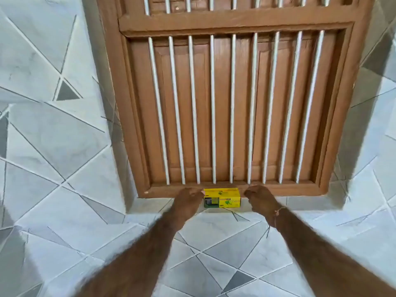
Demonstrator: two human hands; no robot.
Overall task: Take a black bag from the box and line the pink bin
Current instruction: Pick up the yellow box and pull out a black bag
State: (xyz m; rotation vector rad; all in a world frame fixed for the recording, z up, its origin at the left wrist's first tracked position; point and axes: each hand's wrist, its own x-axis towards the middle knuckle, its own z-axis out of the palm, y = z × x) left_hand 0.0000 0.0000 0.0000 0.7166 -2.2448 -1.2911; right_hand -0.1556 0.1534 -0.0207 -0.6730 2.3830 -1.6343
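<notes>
Yellow box [222,197] between left hand [186,200] and right hand [261,200], each grip curled, contact unclear.

Glossy cardboard box [221,197]; matt wood shutter [222,108]; smooth tiles [214,254].

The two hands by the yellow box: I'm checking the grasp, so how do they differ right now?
The left hand touches the yellow box at its left end; the right hand sits at the right end, contact unclear. The right hand's wrist carries a thin thread; the left hand's wrist is bare. Both are loosely curled, knuckles up, flanking the box.
</notes>
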